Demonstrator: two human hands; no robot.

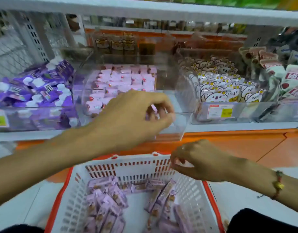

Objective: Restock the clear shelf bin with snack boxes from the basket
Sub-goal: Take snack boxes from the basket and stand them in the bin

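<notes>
Seen from the head camera, a person works at a shop shelf, both arms reaching forward over a white basket [193, 197] with an orange rim that sits low in the foreground. Loose pink-purple snack boxes [109, 204] lie scattered across the basket's floor, some flat and some leaning on one another.

The left hand [133, 115] is raised to the front of the clear shelf bin [183, 125], its fingers curled around a small pink snack box [154, 109] that shows only in part between them. Behind that hand, the bin's rear half holds neat rows of matching pink boxes [126, 79], while its near right corner is bare plastic.

The right hand [195, 160], with a beaded bracelet [278, 184] on its wrist, hovers above the basket's far right edge, its fingers bent and pinching something pale; motion blur hides what it is.

On the same shelf, a bin of purple packets [37, 88] stands to the left and a bin of koala-print pouches [225, 84] to the right, the latter carrying a yellow price label [220, 111] on its front.
</notes>
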